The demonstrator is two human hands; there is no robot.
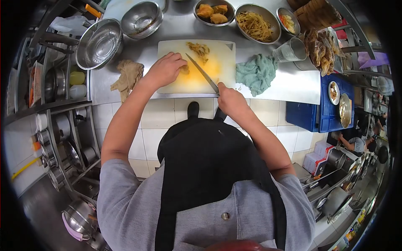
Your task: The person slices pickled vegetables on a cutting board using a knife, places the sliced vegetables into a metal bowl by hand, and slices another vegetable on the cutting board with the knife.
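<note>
- A knife [202,74] lies slantwise over the board's middle, its tip pointing far and left, its handle toward the near right.
- The right hand [231,100] has its fingers wrapped around the handle at the board's near edge, a closed grip that seems meant to steer the blade.
- The left hand [169,69] rests at the board's left side, fingers bunched together over a small brownish piece [184,70]. It probably steadies that piece, curled to keep the fingertips off the edge; whether it pinches or only presses, I cannot tell.
- A loose heap of brown-yellow strips [200,50] sits toward the board's far edge, just right of the knife tip, perhaps to leave working room nearer the person.
- Beneath them is a white cutting board [167,85], stained yellow in the middle, squarely before the person on a steel table [295,85].
- A brown cloth [127,77] lies left of the board and a green cloth [257,75] right of it, both handy for wiping.
- Beyond the board, far and right, stand a bowl [230,16] of orange chunks and a bowl [274,35] of pale strips, apparently within arm's reach.
- Far left, a perforated metal colander [99,44] stands beside stacked metal bowls [142,19].
</note>
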